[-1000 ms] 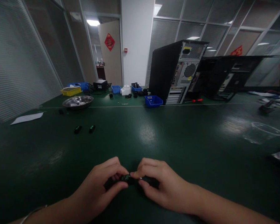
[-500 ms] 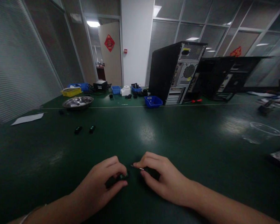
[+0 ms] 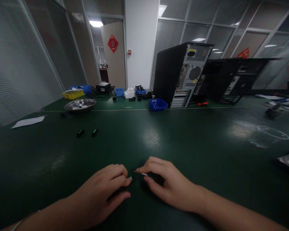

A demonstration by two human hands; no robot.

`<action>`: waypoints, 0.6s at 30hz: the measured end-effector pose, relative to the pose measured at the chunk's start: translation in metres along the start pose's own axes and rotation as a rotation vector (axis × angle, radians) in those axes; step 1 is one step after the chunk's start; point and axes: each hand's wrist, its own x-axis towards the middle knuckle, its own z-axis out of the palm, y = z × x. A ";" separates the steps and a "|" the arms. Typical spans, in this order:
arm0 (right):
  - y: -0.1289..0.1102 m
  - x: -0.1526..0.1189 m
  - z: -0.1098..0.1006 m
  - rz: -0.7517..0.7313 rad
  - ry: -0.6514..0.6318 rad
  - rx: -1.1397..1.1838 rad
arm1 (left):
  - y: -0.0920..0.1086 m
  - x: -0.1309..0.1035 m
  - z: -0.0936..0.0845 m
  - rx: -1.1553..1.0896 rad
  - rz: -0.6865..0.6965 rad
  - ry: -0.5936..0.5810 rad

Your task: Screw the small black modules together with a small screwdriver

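Fingers [image 3: 142, 169] of the right hand [image 3: 170, 184] are nearly closed, index and thumb pinching a thin pale strip [image 3: 142, 174]. Its long axis runs sideways above the counter [image 3: 173, 138], one tip pointing left. A small green-and-black piece [image 3: 131, 178], mostly hidden, is just left of that tip and slightly lower in view, at the index fingertip of the left hand [image 3: 108, 186]; that hand's thumb stands apart, so I cannot tell whether it grips the piece.

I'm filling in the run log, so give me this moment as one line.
left hand: fingers at green piece, mostly hidden | right hand: holding thin metal piece | ahead left: two small dark pieces
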 end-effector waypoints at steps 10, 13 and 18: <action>-0.001 0.000 0.000 -0.005 -0.014 -0.001 | 0.017 0.007 -0.009 0.062 -0.051 -0.069; 0.000 0.000 0.000 0.001 -0.020 -0.005 | 0.020 0.005 -0.008 0.038 -0.062 -0.053; 0.003 -0.001 0.000 -0.012 0.000 -0.010 | 0.020 -0.001 0.000 -0.113 -0.134 -0.002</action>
